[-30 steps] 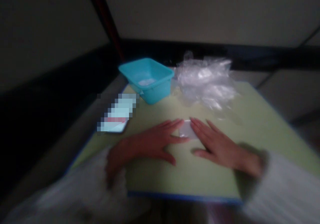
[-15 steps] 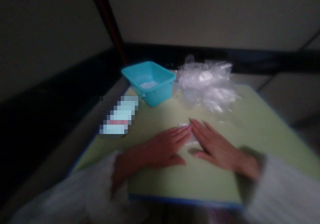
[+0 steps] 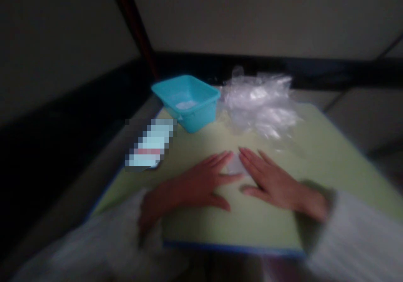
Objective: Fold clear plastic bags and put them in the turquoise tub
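Observation:
A small piece of clear or whitish plastic lies flat on the yellow-green tabletop, partly covered by my fingers. My left hand rests on its left side, palm down, with the fingers spread and the fingertips at its edge. On the other side my right hand lies flat, its fingers stretched out over the plastic's right part and the thumb apart. Neither hand grips anything. What kind of plastic piece it is, I cannot tell in the dim, blurred picture.
Behind the hands stands a turquoise plastic basin with something whitish in its bottom. To its right is a heap of crumpled clear plastic bags. A pixelated, light-coloured flat object lies at the left table edge. Blue edging borders the table.
My left hand's fingers have spread apart and drawn slightly left, so more of the plastic piece shows. The right hand stays in nearly the same place.

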Demonstrator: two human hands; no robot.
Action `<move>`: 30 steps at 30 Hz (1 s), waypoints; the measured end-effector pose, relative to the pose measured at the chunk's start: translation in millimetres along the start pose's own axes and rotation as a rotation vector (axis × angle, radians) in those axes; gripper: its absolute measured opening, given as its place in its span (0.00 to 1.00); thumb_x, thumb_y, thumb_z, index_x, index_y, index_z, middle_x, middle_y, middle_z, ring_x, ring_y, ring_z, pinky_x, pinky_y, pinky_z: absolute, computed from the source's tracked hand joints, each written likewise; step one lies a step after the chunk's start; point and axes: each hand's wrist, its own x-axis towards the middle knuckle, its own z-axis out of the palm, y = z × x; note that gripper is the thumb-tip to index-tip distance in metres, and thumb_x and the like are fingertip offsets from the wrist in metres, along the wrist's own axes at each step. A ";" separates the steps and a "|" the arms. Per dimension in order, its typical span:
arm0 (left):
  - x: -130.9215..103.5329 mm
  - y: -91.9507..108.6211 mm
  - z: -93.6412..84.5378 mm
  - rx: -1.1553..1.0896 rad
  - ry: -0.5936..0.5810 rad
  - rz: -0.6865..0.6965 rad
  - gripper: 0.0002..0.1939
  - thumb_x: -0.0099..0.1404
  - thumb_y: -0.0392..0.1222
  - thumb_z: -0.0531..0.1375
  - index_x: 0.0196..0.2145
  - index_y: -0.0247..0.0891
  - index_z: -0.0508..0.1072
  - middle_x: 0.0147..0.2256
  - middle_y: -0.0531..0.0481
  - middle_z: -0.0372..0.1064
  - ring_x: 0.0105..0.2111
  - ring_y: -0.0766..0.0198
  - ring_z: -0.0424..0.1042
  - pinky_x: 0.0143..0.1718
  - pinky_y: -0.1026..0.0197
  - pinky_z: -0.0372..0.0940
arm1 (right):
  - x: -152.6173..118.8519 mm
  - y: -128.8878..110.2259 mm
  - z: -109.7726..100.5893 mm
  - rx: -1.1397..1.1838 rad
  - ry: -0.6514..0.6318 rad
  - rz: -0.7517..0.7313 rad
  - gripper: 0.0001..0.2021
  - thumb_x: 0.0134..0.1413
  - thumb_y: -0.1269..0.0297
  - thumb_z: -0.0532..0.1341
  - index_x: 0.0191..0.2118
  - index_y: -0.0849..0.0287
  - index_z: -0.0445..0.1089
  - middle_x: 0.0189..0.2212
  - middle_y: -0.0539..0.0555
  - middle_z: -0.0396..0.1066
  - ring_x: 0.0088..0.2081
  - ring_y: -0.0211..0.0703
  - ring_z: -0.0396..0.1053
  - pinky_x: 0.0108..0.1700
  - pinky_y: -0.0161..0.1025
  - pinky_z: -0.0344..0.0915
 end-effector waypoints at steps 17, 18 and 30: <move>9.1 4.5 3.7 0.034 0.043 0.075 0.40 0.64 0.60 0.53 0.63 0.30 0.51 0.64 0.34 0.45 0.65 0.48 0.42 0.64 0.48 0.40 | 6.2 -7.5 -3.4 0.116 -0.010 -0.085 0.41 0.61 0.43 0.45 0.67 0.66 0.27 0.66 0.68 0.35 0.66 0.55 0.38 0.63 0.57 0.45; 9.2 4.2 3.4 0.033 0.036 0.074 0.39 0.63 0.60 0.53 0.63 0.31 0.52 0.63 0.34 0.46 0.64 0.47 0.42 0.63 0.47 0.40 | 5.2 -7.3 -2.3 0.107 -0.009 -0.076 0.41 0.61 0.43 0.46 0.67 0.66 0.28 0.67 0.68 0.35 0.66 0.55 0.38 0.63 0.57 0.45; 4.9 -1.4 3.5 0.031 0.003 0.045 0.39 0.60 0.64 0.54 0.63 0.43 0.54 0.66 0.42 0.35 0.66 0.47 0.34 0.63 0.45 0.36 | 1.3 -5.0 0.8 0.004 0.020 -0.004 0.41 0.61 0.43 0.45 0.67 0.66 0.26 0.65 0.69 0.43 0.65 0.55 0.41 0.63 0.56 0.45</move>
